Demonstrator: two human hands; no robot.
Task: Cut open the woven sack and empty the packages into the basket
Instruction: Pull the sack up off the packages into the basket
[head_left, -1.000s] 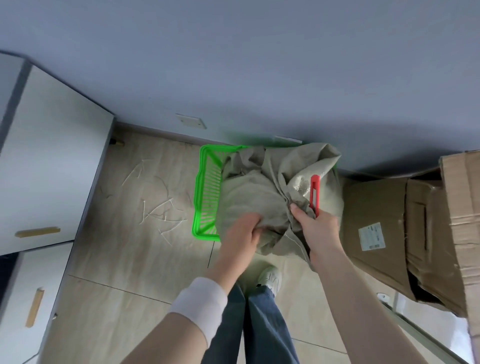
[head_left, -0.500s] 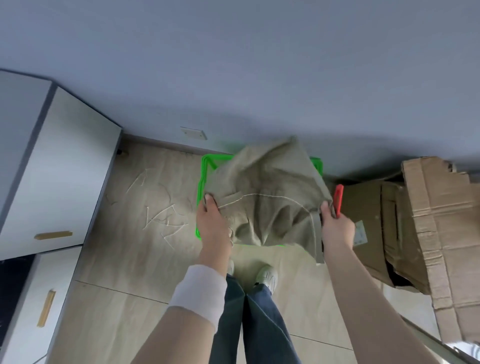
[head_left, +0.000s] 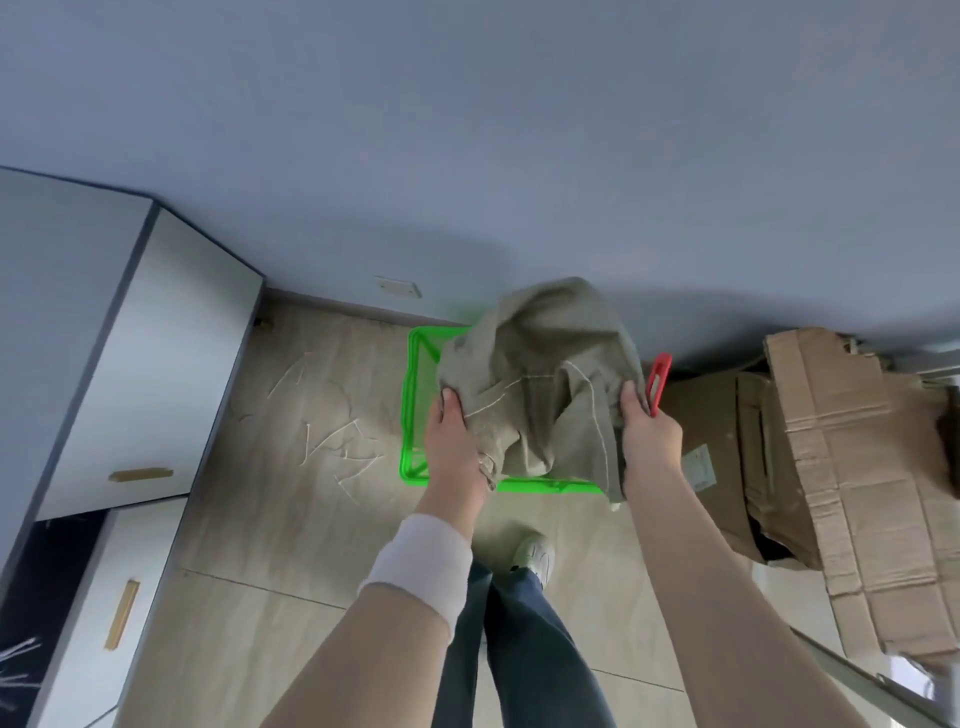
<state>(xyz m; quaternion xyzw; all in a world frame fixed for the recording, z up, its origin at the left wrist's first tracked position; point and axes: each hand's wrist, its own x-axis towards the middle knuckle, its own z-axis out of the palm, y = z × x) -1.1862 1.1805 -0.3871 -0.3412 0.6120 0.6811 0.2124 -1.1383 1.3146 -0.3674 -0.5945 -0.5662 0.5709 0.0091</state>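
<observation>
"What's different now?"

"A second ago both hands were bunched close together in the middle of the grey-green woven sack (head_left: 540, 384). Now they are wide apart. The left hand (head_left: 451, 441) pinches one side of it, thumb on top. The right hand (head_left: 649, 439) grips the other side."

"Is the sack up in the air?"

"Yes. It hangs from the two hands over the bright green plastic basket (head_left: 412, 415) on the floor. Its low edge droops past the near rim."

"What's that red thing?"

"A red plastic cutter with a loop handle (head_left: 657, 382). The right hand holds it together with the sack."

"Did the packages fall out?"

"I can't see any, because the sack hides the inside of the basket. But the sack looks floppy and thin now, so I think it is nearly empty and this is a last shake."

"And the mess?"

"Loose white threads (head_left: 337, 447) lie on the floor left of the basket. A crushed brown cardboard box (head_left: 722, 410) sits on the right."
</observation>
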